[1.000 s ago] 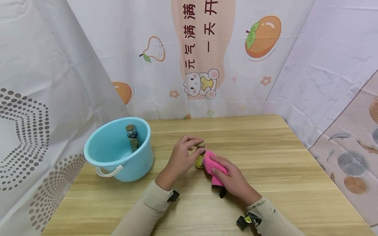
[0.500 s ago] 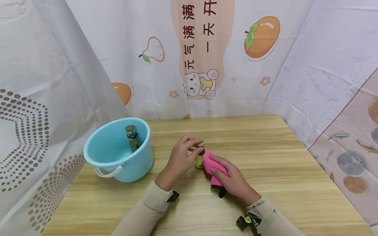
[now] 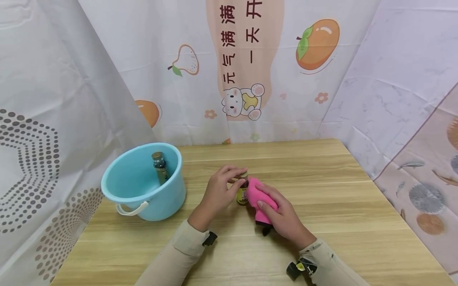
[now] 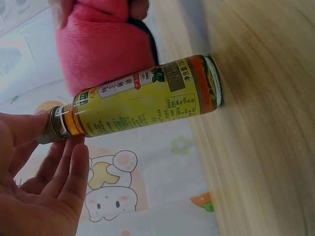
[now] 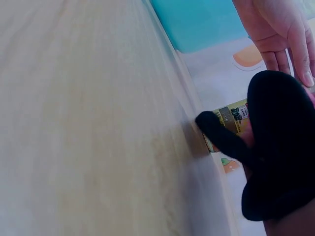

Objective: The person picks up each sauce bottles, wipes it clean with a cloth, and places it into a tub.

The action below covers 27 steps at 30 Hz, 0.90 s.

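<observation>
A small glass sesame oil bottle (image 4: 142, 96) with a yellow label stands upright on the table, its base on the wood. My left hand (image 3: 219, 190) pinches its cap (image 4: 51, 126) between thumb and fingers. My right hand (image 3: 282, 214) grips a pink plush thing (image 3: 262, 200) with black parts and presses it to the right side of the bottle. In the right wrist view, its black underside (image 5: 280, 142) and a black stub (image 5: 224, 135) hide much of the bottle. What kind of plush thing it is, I cannot tell.
A light blue bucket (image 3: 166, 200) with a white handle (image 3: 132, 208) stands at the table's left. Inside it leans a dark bottle (image 3: 160, 167) with a brownish cap. Printed curtains (image 3: 179, 107) hang behind the wooden table (image 3: 322, 178) and on both sides.
The pink plush thing has shifted slightly up along the bottle's side, and my right hand has moved with it. The left hand and the bottle stay almost where they were.
</observation>
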Available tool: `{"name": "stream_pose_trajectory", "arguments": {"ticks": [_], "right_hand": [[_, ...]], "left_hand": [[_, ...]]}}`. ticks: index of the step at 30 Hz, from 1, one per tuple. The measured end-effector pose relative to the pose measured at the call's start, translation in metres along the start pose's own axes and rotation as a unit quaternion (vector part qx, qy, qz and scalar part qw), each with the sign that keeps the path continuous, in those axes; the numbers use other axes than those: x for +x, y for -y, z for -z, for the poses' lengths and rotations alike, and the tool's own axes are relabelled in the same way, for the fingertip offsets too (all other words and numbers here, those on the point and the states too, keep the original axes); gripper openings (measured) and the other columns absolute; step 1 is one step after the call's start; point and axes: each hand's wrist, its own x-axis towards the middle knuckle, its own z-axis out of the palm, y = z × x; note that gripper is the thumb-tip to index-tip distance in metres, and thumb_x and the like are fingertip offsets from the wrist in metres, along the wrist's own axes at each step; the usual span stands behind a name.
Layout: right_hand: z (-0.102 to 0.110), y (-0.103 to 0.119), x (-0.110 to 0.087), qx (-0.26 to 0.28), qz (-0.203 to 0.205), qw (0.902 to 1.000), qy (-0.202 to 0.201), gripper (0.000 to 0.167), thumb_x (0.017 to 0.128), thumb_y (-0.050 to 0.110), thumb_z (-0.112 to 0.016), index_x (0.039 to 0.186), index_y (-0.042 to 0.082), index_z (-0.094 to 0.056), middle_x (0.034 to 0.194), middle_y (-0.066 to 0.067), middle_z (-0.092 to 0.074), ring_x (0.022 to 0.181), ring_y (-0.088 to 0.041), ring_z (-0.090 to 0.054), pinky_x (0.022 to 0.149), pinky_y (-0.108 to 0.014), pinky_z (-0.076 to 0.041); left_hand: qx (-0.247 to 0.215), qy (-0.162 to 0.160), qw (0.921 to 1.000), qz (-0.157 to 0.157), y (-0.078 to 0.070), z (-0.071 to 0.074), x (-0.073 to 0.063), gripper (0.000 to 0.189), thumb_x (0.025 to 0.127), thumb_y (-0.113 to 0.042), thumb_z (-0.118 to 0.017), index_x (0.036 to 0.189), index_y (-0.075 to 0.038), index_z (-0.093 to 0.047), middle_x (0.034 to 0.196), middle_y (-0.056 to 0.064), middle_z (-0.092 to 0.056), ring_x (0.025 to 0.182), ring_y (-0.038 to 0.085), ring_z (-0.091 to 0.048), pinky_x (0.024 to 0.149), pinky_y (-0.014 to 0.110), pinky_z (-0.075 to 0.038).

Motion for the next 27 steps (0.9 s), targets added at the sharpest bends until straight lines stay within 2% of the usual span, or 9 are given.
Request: {"name": "stream_pose_trajectory", "arguments": {"ticks": [7, 15, 18, 25, 27], "right_hand": [[0.0005, 0.0037, -0.0003, 0.008, 0.034, 0.9992, -0.018, 0.049, 0.104, 0.019, -0.064, 0.151, 0.029, -0.054, 0.162, 0.002, -0.043, 0.138, -0.020, -0.053, 0.101, -0.023, -0.054], [0.0017, 0.0000, -0.0007, 0.006, 0.037, 0.9991, -0.021, 0.048, 0.104, 0.018, -0.064, 0.150, 0.029, -0.055, 0.162, 0.002, -0.043, 0.142, -0.020, -0.050, 0.106, -0.021, -0.050], [0.0017, -0.0003, 0.0002, 0.002, 0.037, 0.9991, -0.019, 0.048, 0.104, 0.018, -0.064, 0.150, 0.028, -0.054, 0.162, 0.001, -0.043, 0.142, -0.021, -0.050, 0.105, -0.021, -0.051], [0.0005, -0.0035, -0.0003, -0.008, 0.009, 0.9999, -0.011, 0.047, 0.104, 0.022, -0.064, 0.149, 0.033, -0.055, 0.159, 0.005, -0.046, 0.130, -0.022, -0.057, 0.095, -0.025, -0.057], [0.0006, -0.0050, 0.0001, -0.018, -0.008, 0.9998, -0.005, 0.046, 0.104, 0.026, -0.065, 0.148, 0.035, -0.055, 0.158, 0.006, -0.047, 0.129, -0.021, -0.057, 0.096, -0.027, -0.057]], "left_hand": [[-0.014, 0.003, 0.9999, 0.009, -0.0007, 0.0020, -0.0001, 0.028, 0.099, -0.016, -0.072, 0.127, -0.015, -0.074, 0.120, -0.002, -0.070, 0.104, 0.009, -0.071, 0.081, 0.019, -0.061], [-0.019, 0.000, 0.9995, 0.024, 0.0016, 0.0006, 0.0004, 0.035, 0.098, -0.017, -0.073, 0.131, -0.006, -0.068, 0.116, 0.004, -0.074, 0.102, 0.013, -0.073, 0.082, 0.024, -0.062], [-0.021, -0.002, 0.9993, 0.030, 0.0008, 0.0003, 0.0002, 0.035, 0.099, -0.017, -0.073, 0.131, -0.006, -0.068, 0.116, 0.005, -0.074, 0.102, 0.014, -0.073, 0.083, 0.026, -0.063], [-0.037, 0.007, 0.9983, 0.044, -0.0002, 0.0000, -0.0005, 0.032, 0.099, -0.017, -0.071, 0.128, -0.005, -0.070, 0.120, 0.006, -0.073, 0.105, 0.015, -0.072, 0.088, 0.033, -0.063], [-0.040, 0.007, 0.9981, 0.046, -0.0005, 0.0005, -0.0005, 0.031, 0.099, -0.017, -0.071, 0.129, -0.006, -0.070, 0.121, 0.007, -0.073, 0.105, 0.015, -0.072, 0.089, 0.035, -0.063]]}}
